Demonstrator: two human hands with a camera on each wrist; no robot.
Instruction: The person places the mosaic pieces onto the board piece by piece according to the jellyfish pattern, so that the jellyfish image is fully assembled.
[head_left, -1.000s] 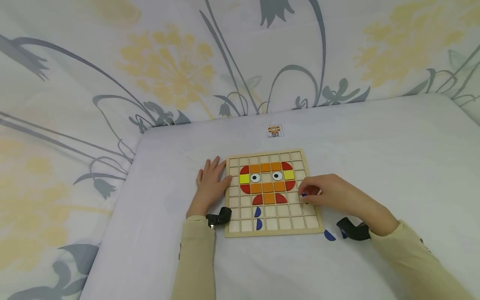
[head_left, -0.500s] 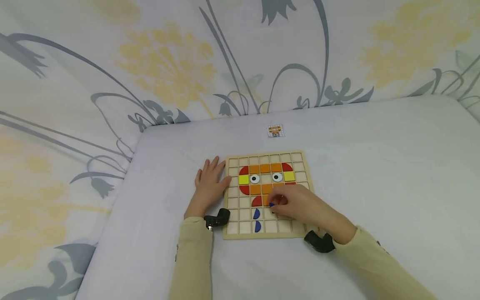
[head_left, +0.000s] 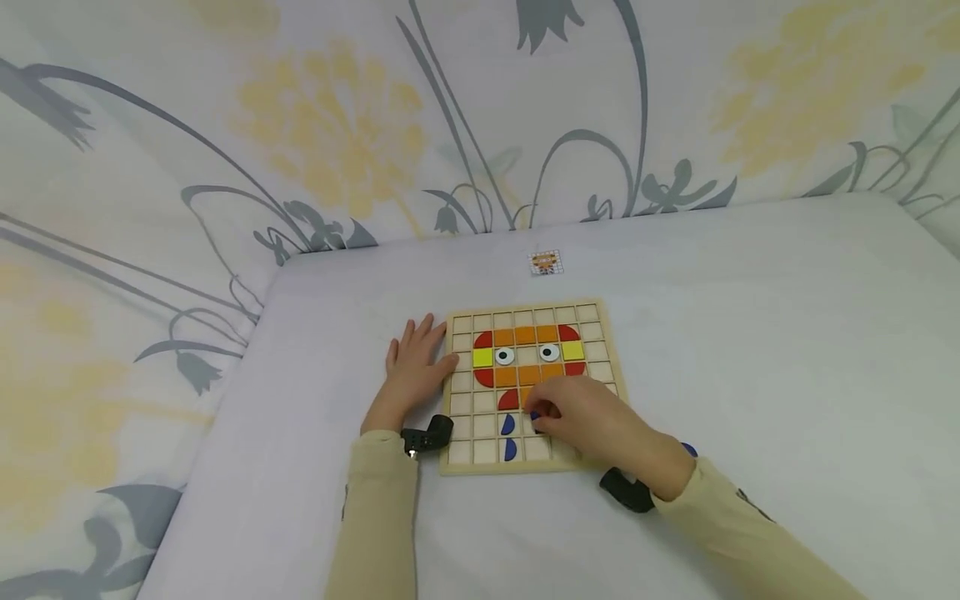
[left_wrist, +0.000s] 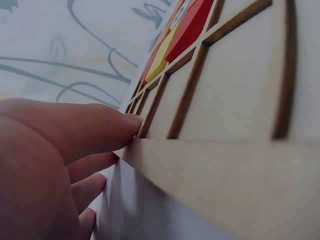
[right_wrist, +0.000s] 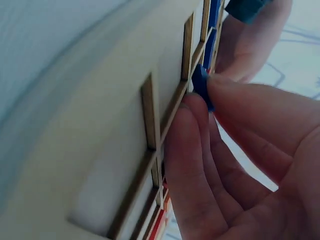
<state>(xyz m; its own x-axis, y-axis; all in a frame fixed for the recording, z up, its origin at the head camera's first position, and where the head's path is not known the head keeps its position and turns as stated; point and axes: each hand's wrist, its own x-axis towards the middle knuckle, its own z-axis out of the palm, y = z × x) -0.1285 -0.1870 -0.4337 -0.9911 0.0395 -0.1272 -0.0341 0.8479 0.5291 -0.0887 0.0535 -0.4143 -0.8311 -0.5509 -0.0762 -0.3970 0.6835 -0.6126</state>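
A wooden grid board [head_left: 463, 450] lies on the white surface, its cells partly filled with orange and yellow squares, red rounded pieces and two round eye pieces [head_left: 550, 352]. Two blue half-circle pieces [head_left: 510, 449] sit one above the other in its lower cells. My right hand [head_left: 592, 417] is over the lower middle of the board and pinches another blue half-circle piece [right_wrist: 201, 86] between thumb and finger, close to a cell. At the board's left edge my left hand [head_left: 411, 371] rests with fingers spread, the thumb [left_wrist: 115, 127] touching the rim.
Behind the board lies a small printed card [head_left: 546, 262] with a similar gridded picture. A loose blue piece [head_left: 688, 449] shows beside my right wrist, partly hidden. Flower-patterned fabric [head_left: 330, 125] rises at the back and left.
My right hand has carried the blue half-circle piece from the board's right edge leftward to its lower middle. The left hand stays on the left edge.
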